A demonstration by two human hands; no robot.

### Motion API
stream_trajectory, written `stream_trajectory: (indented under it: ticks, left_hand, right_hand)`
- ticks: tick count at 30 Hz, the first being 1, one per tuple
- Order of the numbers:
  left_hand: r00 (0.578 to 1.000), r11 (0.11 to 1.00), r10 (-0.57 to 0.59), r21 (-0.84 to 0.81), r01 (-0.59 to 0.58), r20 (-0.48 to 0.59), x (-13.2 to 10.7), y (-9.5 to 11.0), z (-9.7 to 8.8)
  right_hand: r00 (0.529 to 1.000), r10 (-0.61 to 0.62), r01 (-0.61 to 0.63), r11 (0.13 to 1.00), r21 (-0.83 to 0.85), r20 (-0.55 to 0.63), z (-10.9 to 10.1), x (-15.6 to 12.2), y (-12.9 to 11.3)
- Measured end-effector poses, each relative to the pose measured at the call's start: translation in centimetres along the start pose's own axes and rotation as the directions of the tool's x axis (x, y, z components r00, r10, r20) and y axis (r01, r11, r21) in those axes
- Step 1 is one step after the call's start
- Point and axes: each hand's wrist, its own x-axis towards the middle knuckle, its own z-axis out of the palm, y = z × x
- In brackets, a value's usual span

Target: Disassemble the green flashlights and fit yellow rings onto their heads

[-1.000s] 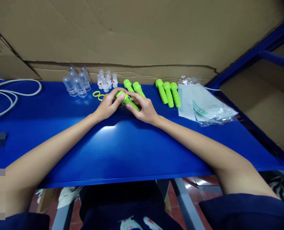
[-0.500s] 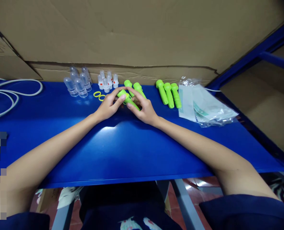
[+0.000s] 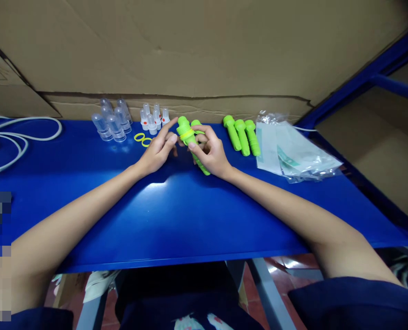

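My right hand [image 3: 212,153] is closed around a lime-green flashlight-shaped handle [image 3: 200,160], which tilts with its threaded end up and to the left. A yellow ring [image 3: 187,134] sits around this handle below the threads. My left hand [image 3: 159,149] is at its left side, thumb and forefinger apart, holding nothing I can see. The forefinger tip is close to the threaded end; I cannot tell if they touch. Other green handles are just behind, partly hidden by the held one and my right hand. Two loose yellow rings [image 3: 140,137] lie beside my left hand.
Several clear domed caps [image 3: 116,128] and small white-based clear pieces [image 3: 151,123] stand at the back left. Three green handles [image 3: 242,137] lie right of centre by plastic bags [image 3: 296,151]. A white cable [image 3: 28,134] loops at the left. Cardboard [image 3: 176,50] walls the blue table's back.
The green handle has turned more upright, and its yellow ring shows fully. My left fingers have come away from it, while my right hand keeps its grip lower down.
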Motion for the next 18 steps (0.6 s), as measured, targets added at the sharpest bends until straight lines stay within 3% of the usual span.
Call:
stream_trajectory:
  ticks: [5, 11, 18]
  left_hand:
    - [0.999, 0.999, -0.026, -0.034, 0.027, 0.040, 0.0, 0.0, 0.2]
    - [0.999, 1.000, 0.010, -0.016, -0.010, 0.045, 0.0, 0.1, 0.3]
    - [0.996, 0.998, 0.060, 0.013, -0.061, 0.062, 0.0, -0.1, 0.4]
  right_hand:
    - [0.988, -0.055, 0.029, 0.984, -0.175, -0.142, -2.6, 1.9, 0.7]
    - [0.967, -0.104, 0.023, 0.944, -0.329, -0.232, -5.3, 3.4, 3.1]
    - [0.956, -0.037, -0.097, 0.898, -0.430, -0.292, -6.9, 3.8, 5.8]
